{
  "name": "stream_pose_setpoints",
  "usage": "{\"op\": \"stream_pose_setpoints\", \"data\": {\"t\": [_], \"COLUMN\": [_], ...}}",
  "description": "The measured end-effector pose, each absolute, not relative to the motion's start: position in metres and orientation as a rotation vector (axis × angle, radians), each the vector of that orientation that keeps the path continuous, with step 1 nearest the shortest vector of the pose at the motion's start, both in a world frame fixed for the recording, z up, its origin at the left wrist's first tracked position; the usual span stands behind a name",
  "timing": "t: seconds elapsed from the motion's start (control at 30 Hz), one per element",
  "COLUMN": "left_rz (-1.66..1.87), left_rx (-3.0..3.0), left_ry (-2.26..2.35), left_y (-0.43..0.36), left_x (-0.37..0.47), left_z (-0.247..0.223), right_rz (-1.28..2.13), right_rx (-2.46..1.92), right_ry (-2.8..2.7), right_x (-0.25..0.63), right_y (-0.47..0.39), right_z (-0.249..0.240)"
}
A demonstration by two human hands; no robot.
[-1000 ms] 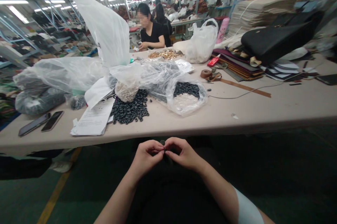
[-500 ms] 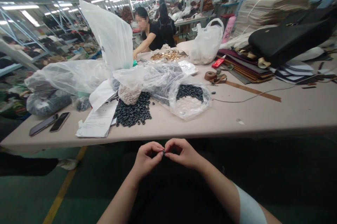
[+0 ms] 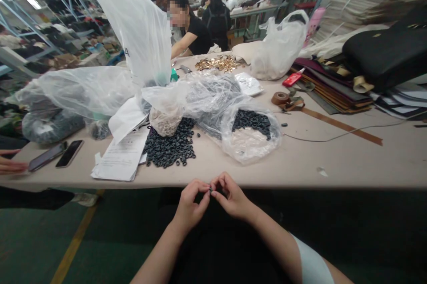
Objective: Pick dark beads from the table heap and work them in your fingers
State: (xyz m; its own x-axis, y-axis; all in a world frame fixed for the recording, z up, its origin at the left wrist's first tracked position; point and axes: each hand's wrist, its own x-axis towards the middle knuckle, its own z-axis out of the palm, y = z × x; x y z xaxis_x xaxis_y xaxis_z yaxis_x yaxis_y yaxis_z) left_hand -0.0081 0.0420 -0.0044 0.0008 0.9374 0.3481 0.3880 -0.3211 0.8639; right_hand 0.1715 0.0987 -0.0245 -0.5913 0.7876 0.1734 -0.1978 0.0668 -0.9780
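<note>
My left hand (image 3: 192,204) and my right hand (image 3: 234,199) meet just in front of the table's near edge, fingertips pinched together. Between them is a small dark loop (image 3: 210,190), mostly covered by the fingers. Similar dark loops lie in a pile (image 3: 170,148) on the table beyond my left hand. A bundle of pale rings (image 3: 164,120) rests against that pile. To its right, an open clear plastic bag (image 3: 238,153) holds more dark loops (image 3: 252,122) and a pale heap (image 3: 250,138).
Printed papers (image 3: 117,159) and two phones (image 3: 69,154) lie on the left; another person's hand (image 3: 13,163) is beside them. Brown tape (image 3: 279,98), a red packet (image 3: 292,78) and stacked sheets (image 3: 336,93) are on the right. Across the table, a person (image 3: 196,30) reaches near gold-coloured pieces (image 3: 216,63).
The view has shifted, and the table appears slightly lower. My hands stay pinched together, with the right fingers slightly repositioned. Another person's hand has come in at the left edge near the phones.
</note>
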Motion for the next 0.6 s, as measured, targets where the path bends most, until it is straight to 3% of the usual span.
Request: {"op": "stream_pose_setpoints", "data": {"t": [0.6], "left_rz": [1.156], "left_rx": [1.214], "left_ry": [1.273], "left_y": [0.079], "left_x": [-0.007], "left_z": [-0.011], "right_rz": [1.928], "right_rx": [-0.764], "right_ry": [-1.324], "right_x": [0.185], "right_y": [0.134], "right_z": [-0.016]}}
